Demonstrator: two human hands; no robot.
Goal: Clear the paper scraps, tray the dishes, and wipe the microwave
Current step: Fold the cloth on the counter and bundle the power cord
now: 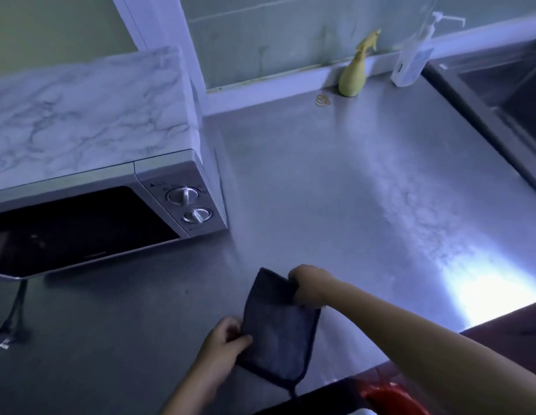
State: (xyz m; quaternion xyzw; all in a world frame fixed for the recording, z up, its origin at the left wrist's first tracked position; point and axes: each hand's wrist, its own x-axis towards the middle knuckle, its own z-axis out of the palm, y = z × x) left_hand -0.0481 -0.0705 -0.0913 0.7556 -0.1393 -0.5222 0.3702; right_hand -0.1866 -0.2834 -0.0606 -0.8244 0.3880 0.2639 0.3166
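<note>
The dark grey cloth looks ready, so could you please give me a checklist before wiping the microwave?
1. Dark grey cloth gripped by left hand and right hand: ok.
2. Silver microwave door closed: ok.
3. Steel counter between cloth and microwave free of obstacles: ok.
4. Yellow spray bottle within reach: cannot tell.
5. Cloth damp: cannot tell.
6. Black power plug out of socket, lying on counter: ok.

Dim frame, cold blue cast. Hard glare blows out the counter point(485, 292) well right of the microwave point(176, 202); streaky sheen runs up from it. Microwave door reads near black, shadow pooled below it. Soft focus throughout, straight edges bow toward frame borders.
</note>
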